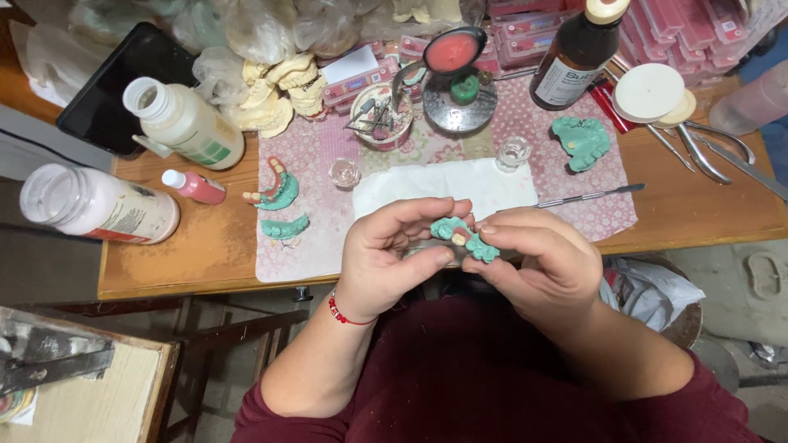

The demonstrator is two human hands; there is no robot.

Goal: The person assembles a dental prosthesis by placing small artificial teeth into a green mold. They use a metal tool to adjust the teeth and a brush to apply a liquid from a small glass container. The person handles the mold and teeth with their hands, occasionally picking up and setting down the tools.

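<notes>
Surface: wooden table (689, 205).
Landmark: pink patterned cloth (308, 238) lying on the table.
Left of cloth: 2 white bottles (185, 123), 1 small pink bottle (195, 186).
Right of cloth: metal pliers (706, 152).
On cloth: white paper towel (435, 184).

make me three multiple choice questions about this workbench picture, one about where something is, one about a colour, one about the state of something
1. Where does the metal spatula lie?
A. on the wooden stool
B. on the patterned cloth, right of the white paper
C. inside the brown bottle

2. What colour is the dental cast held in the hands?
A. green
B. black
C. orange

3. What is the state of the large white bottle at the left?
A. capped
B. lying crushed
C. open, without a cap

Answers:
1 B, its blade points right across the pink cloth.
2 A, the left hand and right hand both pinch a green piece.
3 C, its neck shows an open mouth.
</notes>
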